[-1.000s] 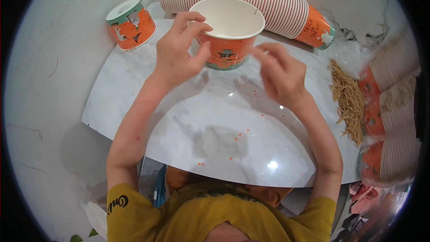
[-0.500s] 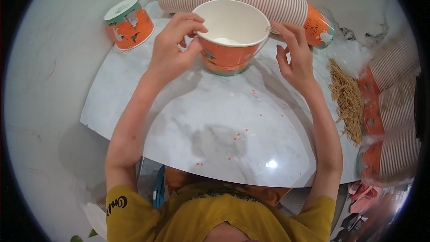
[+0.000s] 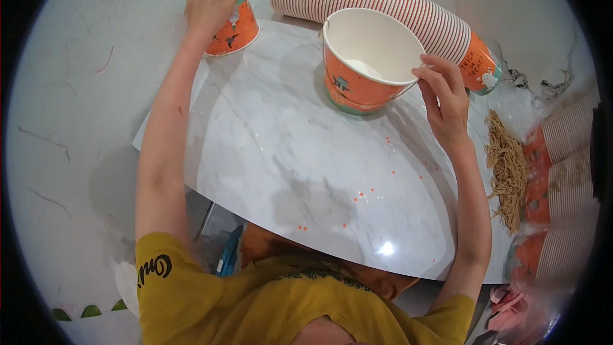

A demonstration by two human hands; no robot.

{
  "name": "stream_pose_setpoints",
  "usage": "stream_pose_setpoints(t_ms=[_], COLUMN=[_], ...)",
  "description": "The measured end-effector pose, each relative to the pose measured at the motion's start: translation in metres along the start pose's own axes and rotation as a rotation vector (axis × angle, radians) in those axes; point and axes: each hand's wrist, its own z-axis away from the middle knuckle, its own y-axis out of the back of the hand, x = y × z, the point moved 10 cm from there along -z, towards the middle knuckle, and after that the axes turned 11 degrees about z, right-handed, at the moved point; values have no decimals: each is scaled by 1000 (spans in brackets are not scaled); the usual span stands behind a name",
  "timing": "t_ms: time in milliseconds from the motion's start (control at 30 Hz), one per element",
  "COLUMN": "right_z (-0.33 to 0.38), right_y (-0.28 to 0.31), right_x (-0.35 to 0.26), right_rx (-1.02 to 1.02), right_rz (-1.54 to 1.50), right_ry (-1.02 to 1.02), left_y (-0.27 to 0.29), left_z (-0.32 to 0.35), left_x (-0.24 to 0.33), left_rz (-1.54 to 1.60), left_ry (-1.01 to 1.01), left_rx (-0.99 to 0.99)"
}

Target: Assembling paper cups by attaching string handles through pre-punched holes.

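Observation:
At the far left of the table, my left hand (image 3: 207, 9) reaches over an upside-down orange and green paper bucket (image 3: 236, 35), its fingers curled on the base. An upright bucket (image 3: 357, 92) of the same print stands at the middle back, its white inside showing. A thin cord is at the left of its rim. My right hand (image 3: 447, 102) has its fingertips closed at the right side of that rim, by the cord there. Whether they hold the cord or the rim cannot be made out.
A long nested row of paper buckets (image 3: 377, 3) lies on its side along the back. Tan cords (image 3: 507, 172) are heaped at the right, beside more nested buckets (image 3: 565, 188) in clear plastic. Small orange and white dots (image 3: 363, 194) are scattered over the marbled table (image 3: 255, 153).
My left hand has left the upright bucket's rim and moved left onto the upside-down bucket. My right hand has come onto the upright bucket's right rim. The view has shifted.

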Motion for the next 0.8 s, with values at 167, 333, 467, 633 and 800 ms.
stream_pose_setpoints(t_ms=[167,333,467,633,800], right_z=[-3,-1,-6,-6,-10], right_y=[4,4,4,4,1], right_x=[-9,-15,-20,-26,-49], right_rx=[47,30,30,30,15], right_rz=[3,5,-29,-67,-32], right_ry=[67,60,64,61,121], left_y=[-24,-24,-18,-10,0], left_z=[4,7,19,33,38], left_x=[-16,3,9,27,40], left_rz=[-27,363,570,781,730], left_ry=[37,-15,112,77,12], left_rx=[-162,-214,-291,-292,-177])
